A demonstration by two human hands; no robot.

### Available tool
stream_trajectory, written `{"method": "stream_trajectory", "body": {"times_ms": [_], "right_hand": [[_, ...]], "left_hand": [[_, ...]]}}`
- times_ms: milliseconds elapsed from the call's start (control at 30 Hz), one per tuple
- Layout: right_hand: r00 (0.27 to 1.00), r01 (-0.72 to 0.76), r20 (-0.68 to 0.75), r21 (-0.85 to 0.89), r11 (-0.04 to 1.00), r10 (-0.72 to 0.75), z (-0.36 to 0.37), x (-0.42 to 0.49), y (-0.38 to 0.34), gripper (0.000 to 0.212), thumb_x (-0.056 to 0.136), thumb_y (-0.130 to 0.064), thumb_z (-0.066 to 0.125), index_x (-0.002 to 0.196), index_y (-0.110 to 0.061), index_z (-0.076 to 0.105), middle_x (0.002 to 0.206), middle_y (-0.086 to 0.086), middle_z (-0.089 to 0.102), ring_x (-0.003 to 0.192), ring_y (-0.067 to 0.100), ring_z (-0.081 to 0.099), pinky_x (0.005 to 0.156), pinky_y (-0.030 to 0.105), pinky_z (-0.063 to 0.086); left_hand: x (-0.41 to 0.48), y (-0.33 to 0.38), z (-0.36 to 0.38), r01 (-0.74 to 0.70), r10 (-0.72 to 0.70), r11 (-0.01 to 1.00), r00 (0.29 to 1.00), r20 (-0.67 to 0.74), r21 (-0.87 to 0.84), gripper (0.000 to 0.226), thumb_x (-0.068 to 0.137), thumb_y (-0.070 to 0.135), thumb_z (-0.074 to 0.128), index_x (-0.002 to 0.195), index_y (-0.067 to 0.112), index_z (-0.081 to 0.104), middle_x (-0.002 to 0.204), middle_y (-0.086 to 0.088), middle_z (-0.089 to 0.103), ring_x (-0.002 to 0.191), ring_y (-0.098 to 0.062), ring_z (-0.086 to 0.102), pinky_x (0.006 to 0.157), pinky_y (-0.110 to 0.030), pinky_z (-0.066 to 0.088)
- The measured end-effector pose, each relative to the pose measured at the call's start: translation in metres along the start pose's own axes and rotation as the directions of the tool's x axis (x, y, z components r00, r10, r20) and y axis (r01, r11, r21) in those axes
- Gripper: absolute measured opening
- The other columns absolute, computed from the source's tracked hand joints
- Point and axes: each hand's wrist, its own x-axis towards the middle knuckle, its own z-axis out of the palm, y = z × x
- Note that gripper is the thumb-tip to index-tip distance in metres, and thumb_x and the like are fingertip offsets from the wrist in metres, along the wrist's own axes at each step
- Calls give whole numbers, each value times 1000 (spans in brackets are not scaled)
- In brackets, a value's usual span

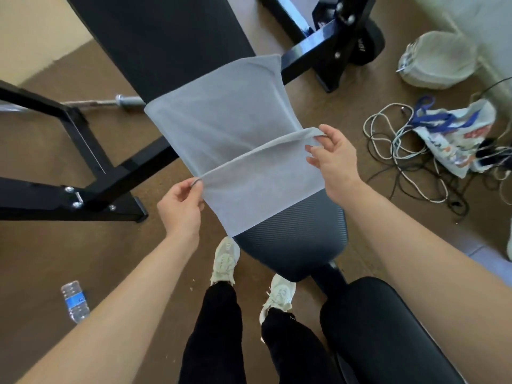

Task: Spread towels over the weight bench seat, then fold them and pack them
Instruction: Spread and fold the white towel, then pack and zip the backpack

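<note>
We pinch the towel (221, 120) across its width, left hand (180, 206) at the bench's (166, 37) left edge, right hand (335, 159) at the right edge, slightly farther up, long axis running away from us; pinched line is probably a fold.

Brown floor (55, 245) runs to a cream wall (33, 29) at upper left and a pale wall (484, 23) at upper right. A plastic water bottle (74, 300) lies at lower left; on the right, tangled cables (399, 145) sprawl beside a printed bag (454, 134) with blue handles, near a whitish sack (437, 59)
</note>
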Motion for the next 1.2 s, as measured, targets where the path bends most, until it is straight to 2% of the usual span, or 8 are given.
{"method": "stream_trajectory", "body": {"times_ms": [200,300,533,733,867,1000,1100,1200], "right_hand": [[991,132,14,-109,985,-131,49,29,-30,60,91,-4,57,148,-18,45,135,-4,62,122,17,63,104,40,53],[984,170,-29,-134,976,-175,67,42,-47,55,93,0,55,146,-16,47,134,-1,63,123,17,63,104,37,53],[970,204,-98,-182,962,-224,103,70,-70,57,92,5,49,146,-15,48,137,2,62,125,16,61,107,42,51],[947,315,151,-245,917,-285,97,76,-61,88,89,1,53,161,-32,16,164,-5,31,137,21,52,111,33,47],[974,206,-8,-377,903,-226,66,55,-19,76,94,-6,60,159,-27,27,155,0,45,121,15,58,102,28,50],[954,-40,-285,-422,906,-91,35,41,36,58,92,-6,59,148,-15,46,135,5,57,113,18,59,97,27,47],[945,-169,-323,-373,912,42,23,39,64,59,93,-17,66,148,-13,44,135,8,53,114,17,55,97,28,44],[932,-246,-325,-239,939,161,19,50,75,66,91,-28,71,147,-11,41,132,8,54,112,20,58,94,30,48]], "left_hand": [[39,35,-7,-111,109,992,994,-29,-58,10,102,24,65,95,24,72,80,6,68,69,-5,59,66,-24,52],[55,54,-8,-153,151,986,988,-27,-60,12,102,26,64,92,25,71,77,6,66,66,-6,58,64,-25,51],[95,90,-2,-189,186,979,982,-39,-73,16,103,30,60,106,19,70,90,4,67,80,-6,60,69,-22,53],[124,94,3,-156,153,987,986,-70,-43,17,106,32,55,120,26,63,106,3,71,87,-9,66,78,-27,58],[118,59,-5,-31,27,998,996,-86,-48,25,105,31,56,129,23,56,113,-2,70,86,-11,66,71,-26,55],[87,5,-6,129,-137,988,987,83,88,36,101,21,63,135,17,55,131,-5,63,108,-18,64,85,-31,54],[62,-25,-2,273,-308,948,918,249,163,53,97,18,69,145,15,47,133,1,60,120,-20,60,96,-36,49],[48,-41,4,369,-419,907,840,344,203,44,98,21,69,139,16,51,128,0,66,112,-20,66,100,-39,52]]}}
